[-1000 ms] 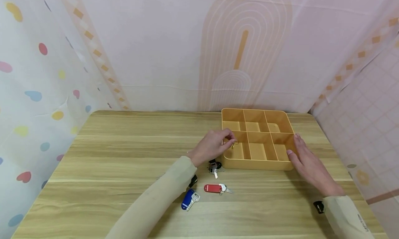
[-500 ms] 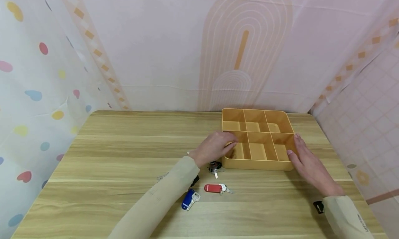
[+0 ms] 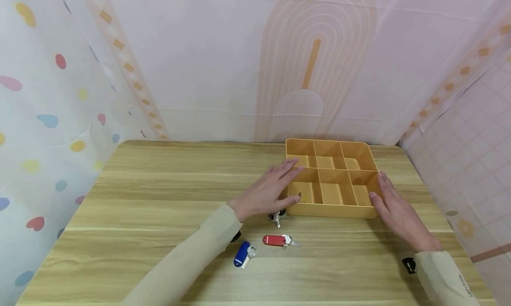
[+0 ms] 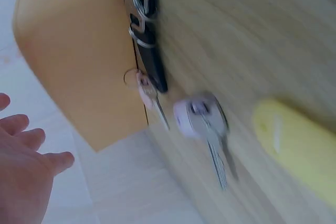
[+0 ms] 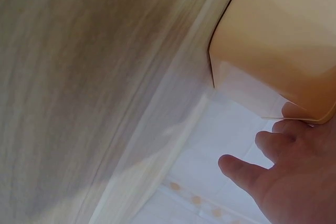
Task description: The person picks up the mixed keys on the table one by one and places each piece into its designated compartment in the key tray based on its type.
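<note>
A yellow-orange divided box [image 3: 331, 211] stands on the table. My left hand [image 3: 263, 193] is over its left edge, fingers spread and holding nothing, above the front-left compartment. A small gold and dark key [image 3: 301, 196] lies in that compartment. My right hand [image 3: 403, 217] rests against the box's right side, fingers straight along the outer wall and thumb at the front-right rim. In the left wrist view, keys with a black holder [image 4: 149, 59] lie beside the box wall, near a key with a pale pink tag [image 4: 202, 116].
In front of the box lie a key with a red tag [image 3: 274, 240] and one with a blue tag [image 3: 242, 254]. A black object [image 3: 409, 265] lies by the right sleeve. A yellow tag [image 4: 296, 145] shows in the left wrist view. Patterned cloth hangs behind.
My left hand pinched a small key over the front-left compartment, lowered it in and let go. Its fingers have spread and risen to the box's left rim. The right hand has stayed put.
</note>
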Tool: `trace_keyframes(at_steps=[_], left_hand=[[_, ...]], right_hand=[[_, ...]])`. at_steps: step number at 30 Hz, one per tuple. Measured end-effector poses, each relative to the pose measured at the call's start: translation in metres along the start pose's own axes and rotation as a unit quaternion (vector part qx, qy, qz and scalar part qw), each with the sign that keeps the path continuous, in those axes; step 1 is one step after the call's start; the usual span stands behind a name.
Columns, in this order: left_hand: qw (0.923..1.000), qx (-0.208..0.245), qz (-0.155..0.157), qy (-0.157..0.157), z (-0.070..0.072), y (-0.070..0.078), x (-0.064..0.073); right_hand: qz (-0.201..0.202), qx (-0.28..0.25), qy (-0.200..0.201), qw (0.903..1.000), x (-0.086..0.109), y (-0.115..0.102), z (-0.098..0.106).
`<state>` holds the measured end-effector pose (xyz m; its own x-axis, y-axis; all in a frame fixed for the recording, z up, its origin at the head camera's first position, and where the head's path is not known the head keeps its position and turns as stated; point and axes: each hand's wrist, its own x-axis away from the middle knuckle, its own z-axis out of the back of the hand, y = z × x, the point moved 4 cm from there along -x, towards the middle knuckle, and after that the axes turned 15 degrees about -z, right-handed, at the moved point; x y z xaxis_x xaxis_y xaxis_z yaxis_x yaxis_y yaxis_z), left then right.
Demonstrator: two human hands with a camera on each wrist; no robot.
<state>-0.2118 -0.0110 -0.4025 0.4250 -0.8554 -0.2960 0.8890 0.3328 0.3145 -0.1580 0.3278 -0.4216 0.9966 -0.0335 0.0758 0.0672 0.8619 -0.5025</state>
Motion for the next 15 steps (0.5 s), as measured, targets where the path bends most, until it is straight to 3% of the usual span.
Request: trace_keyframes(at_steps=[9, 15], left_hand=[[0.9995, -0.001, 0.03, 0.001, 0.024, -0.009, 0.05], [0.9986, -0.004, 0.05, -0.014, 0.031, -0.014, 0.08]], right_hand=[[0.003, 0.003, 0.002, 1.0, 0.0, -0.001, 0.0], [0.006, 0.002, 0.004, 1.0, 0.002, 0.0, 0.001]])
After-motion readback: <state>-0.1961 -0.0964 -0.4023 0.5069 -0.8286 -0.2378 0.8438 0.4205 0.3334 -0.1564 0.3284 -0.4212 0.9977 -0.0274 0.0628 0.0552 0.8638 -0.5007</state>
